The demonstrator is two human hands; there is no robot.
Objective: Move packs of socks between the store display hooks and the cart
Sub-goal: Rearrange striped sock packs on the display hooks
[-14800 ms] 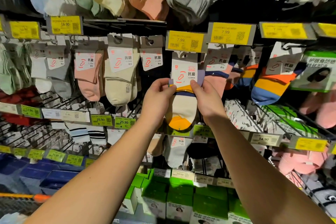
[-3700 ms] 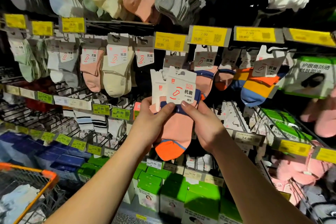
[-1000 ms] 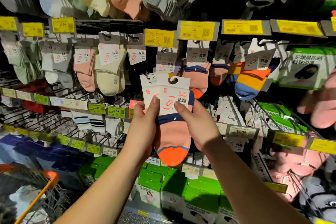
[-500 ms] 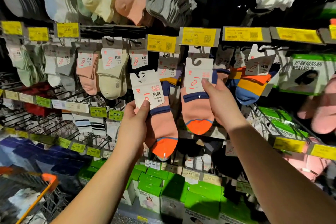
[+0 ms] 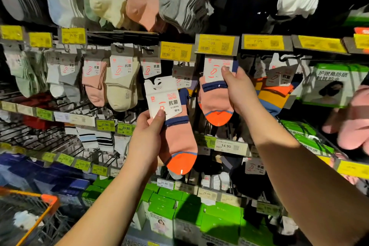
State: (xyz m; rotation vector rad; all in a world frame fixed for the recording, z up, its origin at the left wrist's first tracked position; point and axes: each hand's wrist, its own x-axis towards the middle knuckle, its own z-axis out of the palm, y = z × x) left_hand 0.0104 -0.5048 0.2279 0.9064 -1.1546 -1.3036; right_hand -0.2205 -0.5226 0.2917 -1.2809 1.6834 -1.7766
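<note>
The card (image 5: 164, 97) on the sock pack in the left hand (image 5: 146, 136) reads 抗菌, the yellow tags (image 5: 216, 45) above it show 7.99, a pale tag (image 5: 229, 147) right of it 14.90, and green tags (image 5: 115, 126) left of it 25.90.

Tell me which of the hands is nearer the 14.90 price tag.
Left, though only narrowly. The left hand, gripping one sock pack, sits beside the 14.90 price tag at about its height. The right hand, holding another pack, is above it.
</note>
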